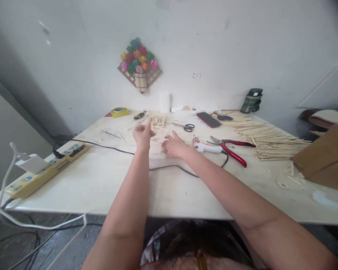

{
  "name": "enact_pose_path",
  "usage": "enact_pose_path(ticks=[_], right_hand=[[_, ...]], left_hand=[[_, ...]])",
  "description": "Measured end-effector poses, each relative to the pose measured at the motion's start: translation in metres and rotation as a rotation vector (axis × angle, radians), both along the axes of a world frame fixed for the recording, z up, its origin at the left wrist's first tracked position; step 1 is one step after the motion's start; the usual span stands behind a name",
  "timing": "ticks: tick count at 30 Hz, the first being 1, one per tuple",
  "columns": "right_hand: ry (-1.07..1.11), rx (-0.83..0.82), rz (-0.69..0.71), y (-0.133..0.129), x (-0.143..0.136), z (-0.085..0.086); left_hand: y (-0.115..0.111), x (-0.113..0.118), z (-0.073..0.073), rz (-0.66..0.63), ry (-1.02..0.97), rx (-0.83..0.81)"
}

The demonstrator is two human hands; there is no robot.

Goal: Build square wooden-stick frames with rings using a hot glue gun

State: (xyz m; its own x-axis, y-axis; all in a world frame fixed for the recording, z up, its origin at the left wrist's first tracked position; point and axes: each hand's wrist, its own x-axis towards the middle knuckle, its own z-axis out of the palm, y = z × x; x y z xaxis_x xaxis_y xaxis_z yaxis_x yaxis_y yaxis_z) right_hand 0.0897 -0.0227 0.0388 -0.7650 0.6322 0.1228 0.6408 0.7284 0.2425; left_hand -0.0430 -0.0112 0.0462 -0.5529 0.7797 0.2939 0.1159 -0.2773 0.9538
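My left hand (142, 137) is closed in a pinch above the table, its fingertips together. Whatever it pinches is too small to make out. Just beyond it lies a small lattice piece of pale wooden sticks (157, 120). My right hand (174, 145) rests low over the tabletop with fingers spread, apart from the left one. Thin loose stick bits lie between and beyond the hands. To the right of my right hand is a white hot glue gun (210, 147), and past it red-handled pruning shears (233, 150). Black-handled scissors (188, 127) lie farther back.
A power strip (49, 172) stands at the left; a black cord (112, 147) crosses under my arms. Tape (119, 112), a utility knife (140, 115), a phone (208, 120) and a bottle (251, 101) stand farther back. Bundled sticks (276, 144) and a cardboard box (325, 159) lie right.
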Motion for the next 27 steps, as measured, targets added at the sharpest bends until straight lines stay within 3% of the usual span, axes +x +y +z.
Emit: enact_pose_path(ticks=[2, 4, 9, 14, 18, 20, 23, 27], right_hand=[[0.012, 0.029, 0.005, 0.001, 0.000, -0.002], [0.009, 0.046, 0.004, 0.001, 0.000, -0.003], [-0.008, 0.033, -0.015, -0.002, -0.003, -0.003], [0.069, 0.028, -0.010, 0.003, 0.000, 0.005], [0.285, 0.091, -0.137, 0.018, 0.022, 0.023], [0.309, 0.067, -0.278, 0.025, 0.037, 0.029], [0.271, 0.020, -0.385, 0.030, 0.053, 0.029], [0.197, -0.005, -0.385, 0.031, 0.054, 0.015]], left_hand=[[-0.007, 0.002, 0.011, -0.096, -0.183, 0.247], [-0.014, 0.001, 0.021, -0.254, -0.318, 0.378], [-0.026, -0.012, 0.033, -0.401, -0.546, 0.485], [-0.027, -0.013, 0.031, -0.577, -0.597, 0.402], [-0.021, 0.001, 0.022, -0.709, -0.587, 0.202], [-0.016, 0.007, 0.016, -0.695, -0.556, 0.134], [-0.011, 0.014, 0.007, -0.621, -0.473, 0.058], [-0.008, 0.018, -0.004, -0.550, -0.401, 0.027]])
